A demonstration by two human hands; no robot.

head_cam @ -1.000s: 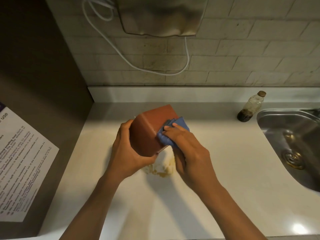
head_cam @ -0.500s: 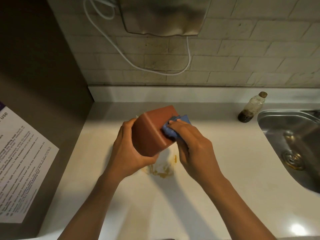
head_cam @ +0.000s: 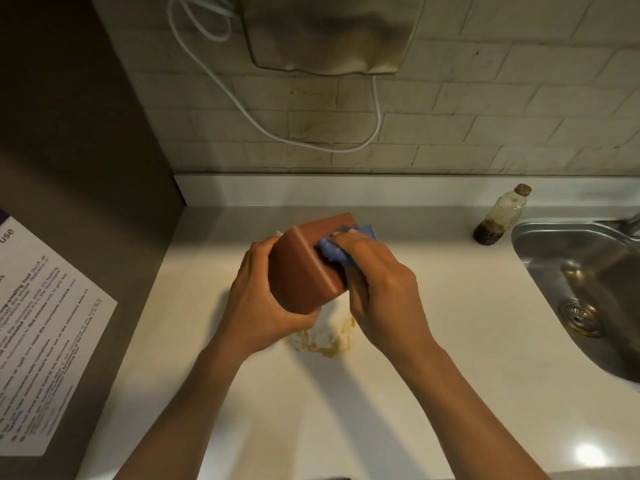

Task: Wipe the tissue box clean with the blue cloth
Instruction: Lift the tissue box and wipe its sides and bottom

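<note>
A reddish-brown tissue box (head_cam: 301, 268) is held tilted above the white counter (head_cam: 450, 323), near the middle of the view. My left hand (head_cam: 259, 306) grips its left and lower side. My right hand (head_cam: 384, 292) presses a folded blue cloth (head_cam: 334, 247) against the box's upper right face. A bit of white tissue (head_cam: 278, 232) shows at the box's far left corner. Most of the cloth is hidden under my fingers.
A yellowish-brown smear (head_cam: 325, 344) lies on the counter right under the box. A small bottle with dark liquid (head_cam: 502, 216) stands by the steel sink (head_cam: 581, 292) at the right. A dark cabinet with a printed notice (head_cam: 45, 327) stands at the left. A white cable (head_cam: 311, 133) hangs on the tiled wall.
My right hand has slid the cloth up and left along the box's right face. The box has tipped slightly; my left hand keeps its hold.
</note>
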